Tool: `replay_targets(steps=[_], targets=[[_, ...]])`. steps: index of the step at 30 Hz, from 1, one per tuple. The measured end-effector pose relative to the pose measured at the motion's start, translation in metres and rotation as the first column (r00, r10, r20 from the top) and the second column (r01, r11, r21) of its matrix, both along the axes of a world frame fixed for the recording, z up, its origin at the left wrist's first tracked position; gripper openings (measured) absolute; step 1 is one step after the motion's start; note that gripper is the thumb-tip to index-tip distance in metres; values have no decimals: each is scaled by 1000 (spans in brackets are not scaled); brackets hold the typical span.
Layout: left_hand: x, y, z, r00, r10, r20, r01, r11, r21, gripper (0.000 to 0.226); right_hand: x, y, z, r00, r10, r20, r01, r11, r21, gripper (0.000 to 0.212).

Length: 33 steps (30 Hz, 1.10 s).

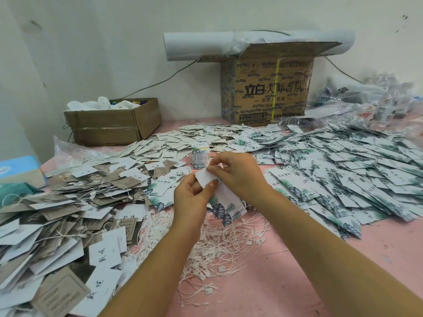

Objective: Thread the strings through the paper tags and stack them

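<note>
Strings pile [219, 248] nearest; L hand [190, 199] fingers [209, 185] grip white tag [204, 177], R hand [239, 173] fingers [212, 169] pinch its top.

leaf-print tags [225, 208] above tangled white strings [229, 244]

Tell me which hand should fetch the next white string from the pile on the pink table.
Probably the right hand: it only pinches the top edge of the white leaf-printed paper tags, while the left hand grips them. The white string pile lies just beneath both.
</note>
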<state>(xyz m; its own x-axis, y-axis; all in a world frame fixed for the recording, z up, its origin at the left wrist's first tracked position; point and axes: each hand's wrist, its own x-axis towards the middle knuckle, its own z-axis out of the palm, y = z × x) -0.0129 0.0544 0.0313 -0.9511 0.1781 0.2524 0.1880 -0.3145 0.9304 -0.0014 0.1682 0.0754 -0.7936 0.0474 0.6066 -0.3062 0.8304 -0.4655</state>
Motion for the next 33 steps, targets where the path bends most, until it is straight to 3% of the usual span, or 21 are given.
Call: replay_targets(steps=[10,12,17,22,28,33], targets=[[1,0,4,999,9,38,-10,1000,22,19,1,0,1,1000,-17,22,15,995,99,15],[1,-1,6,995,-20,97,11,996,91,16,1,-1,1,999,-32,6,31,995,96,16],[-6,-10,9,936,-221,273,112,924,365,40,3,-5,1,997,-32,-63,35,998,48,16],[-8,-14,7,933,-299,200,218,912,346,12,4,-14,-3,996,24,-90,-14,993,115,17],[-12,-15,2,937,-301,176,210,890,405,22,3,-16,-4,997,32,-66,-24,993,112,19],[-11,-19,6,946,-250,204,182,935,306,24,2,-19,-2,999,37,27,-40,990,135,22]])
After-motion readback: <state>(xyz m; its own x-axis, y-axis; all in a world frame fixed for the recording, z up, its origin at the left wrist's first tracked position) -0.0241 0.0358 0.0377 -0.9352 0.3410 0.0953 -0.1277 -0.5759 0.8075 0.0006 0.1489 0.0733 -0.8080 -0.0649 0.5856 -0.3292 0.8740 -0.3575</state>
